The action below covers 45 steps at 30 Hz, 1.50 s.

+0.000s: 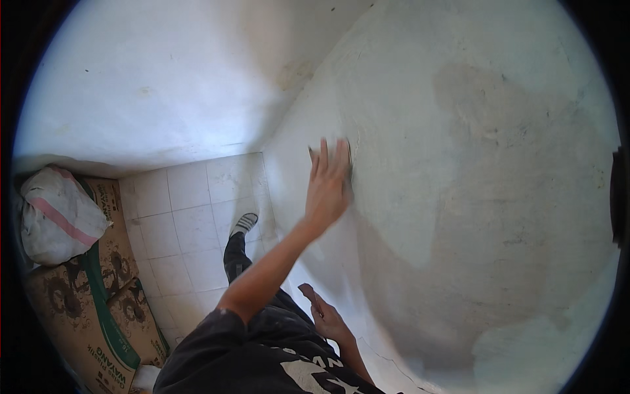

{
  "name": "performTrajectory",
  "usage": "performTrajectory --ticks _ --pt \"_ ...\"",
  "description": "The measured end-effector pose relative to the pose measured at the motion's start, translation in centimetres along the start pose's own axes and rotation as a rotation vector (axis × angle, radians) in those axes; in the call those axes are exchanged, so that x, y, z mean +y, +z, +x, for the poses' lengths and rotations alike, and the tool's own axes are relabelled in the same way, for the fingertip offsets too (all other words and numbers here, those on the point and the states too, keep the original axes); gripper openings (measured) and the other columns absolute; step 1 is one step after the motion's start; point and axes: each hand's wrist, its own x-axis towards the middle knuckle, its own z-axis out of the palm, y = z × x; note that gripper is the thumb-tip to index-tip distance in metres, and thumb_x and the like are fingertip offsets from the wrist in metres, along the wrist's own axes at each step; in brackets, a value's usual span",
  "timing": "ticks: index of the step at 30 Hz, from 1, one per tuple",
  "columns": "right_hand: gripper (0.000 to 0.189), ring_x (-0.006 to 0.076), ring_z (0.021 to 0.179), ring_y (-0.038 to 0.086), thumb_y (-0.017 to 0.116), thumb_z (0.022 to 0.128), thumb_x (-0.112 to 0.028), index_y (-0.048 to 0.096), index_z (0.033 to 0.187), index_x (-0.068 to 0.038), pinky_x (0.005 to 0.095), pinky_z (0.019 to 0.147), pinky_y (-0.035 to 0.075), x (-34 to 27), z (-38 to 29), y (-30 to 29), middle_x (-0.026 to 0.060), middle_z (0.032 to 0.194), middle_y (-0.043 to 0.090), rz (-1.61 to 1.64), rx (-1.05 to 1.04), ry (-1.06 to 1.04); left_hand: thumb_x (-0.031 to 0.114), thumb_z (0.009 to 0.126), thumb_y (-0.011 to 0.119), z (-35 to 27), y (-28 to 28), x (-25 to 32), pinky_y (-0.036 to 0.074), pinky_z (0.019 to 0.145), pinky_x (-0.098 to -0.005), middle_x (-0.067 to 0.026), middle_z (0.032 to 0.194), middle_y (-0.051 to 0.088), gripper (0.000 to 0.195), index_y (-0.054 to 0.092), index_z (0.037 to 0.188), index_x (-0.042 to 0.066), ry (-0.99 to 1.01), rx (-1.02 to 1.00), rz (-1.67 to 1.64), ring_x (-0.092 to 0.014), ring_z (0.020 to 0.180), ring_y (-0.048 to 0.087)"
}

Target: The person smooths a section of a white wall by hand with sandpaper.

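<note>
My left hand [329, 189] reaches up against the pale plastered wall [403, 162], back of the hand towards me and fingers extended. It is blurred. Thin dark edges of a flat piece [350, 160] show beside the fingers, and most of that piece is hidden under the hand. Lower down, close to my body, my right hand [330, 321] grips a brown folded piece [308, 294] that looks like sandpaper. The wall has darker and lighter patches, with a rough raised line near my left fingers.
Another white wall [147, 98] meets this one at a corner. Printed cardboard boxes [69, 305] stand at the left, with a stuffed white sack [64, 216] with a pink stripe on top. My sandalled foot [244, 223] rests on the white tiled floor [189, 202].
</note>
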Motion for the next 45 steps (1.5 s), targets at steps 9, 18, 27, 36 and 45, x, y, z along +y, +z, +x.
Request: performTrajectory --ticks 9,18,27,36,45 --pt "0.057 0.0262 0.141 0.046 0.036 0.099 -0.001 0.032 0.156 -0.005 0.0345 0.113 0.035 0.2 0.8 -0.3 0.0162 0.156 0.044 -0.078 -0.094 0.131 -0.011 0.079 0.047 0.2 -0.5 0.8 0.014 0.124 -0.0560 -0.0199 0.161 0.032 0.079 0.028 0.156 -0.001 -0.032 -0.045 -0.065 -0.046 0.151 0.016" --pt "0.057 0.0256 0.137 0.050 0.037 0.099 -0.001 0.033 0.156 -0.004 0.0334 0.112 0.036 1.3 1.2 0.1 0.0141 0.155 0.047 -0.099 -0.026 -0.039 -0.010 0.082 0.047 0.5 -0.1 0.0 0.013 0.124 -0.0584 -0.0222 0.161 0.029 0.078 0.025 0.156 -0.004 -0.016 -0.079 0.039 -0.050 0.150 0.016" --pt "0.052 0.0240 0.114 0.061 0.039 0.102 -0.009 0.036 0.154 -0.005 0.0332 0.102 0.043 2.8 0.9 -0.4 0.0147 0.147 0.054 -0.175 0.025 0.023 -0.008 0.079 0.050 0.6 -0.4 0.9 0.013 0.124 -0.0574 -0.0207 0.161 0.033 0.079 0.027 0.155 -0.006 -0.039 -0.043 0.060 -0.044 0.152 0.018" --pt "0.051 0.0273 0.141 0.046 0.039 0.103 -0.008 0.037 0.153 -0.002 0.0366 0.115 0.034 2.7 1.1 -0.3 0.0175 0.152 0.049 -0.033 0.022 -0.006 -0.010 0.076 0.050 3.4 -1.1 -0.4 0.013 0.124 -0.0574 -0.0214 0.160 0.032 0.081 0.028 0.154 -0.006 0.034 -0.019 0.138 -0.046 0.152 0.014" --pt "0.050 0.0248 0.139 0.048 0.040 0.104 -0.009 0.037 0.153 -0.003 0.0352 0.115 0.035 3.3 1.8 -1.0 0.0178 0.149 0.051 -0.052 -0.010 0.086 -0.013 0.076 0.047 5.3 -2.0 1.2 0.016 0.123 -0.0582 -0.0214 0.161 0.029 0.084 0.024 0.156 -0.004 0.042 -0.003 -0.009 -0.047 0.151 0.015"
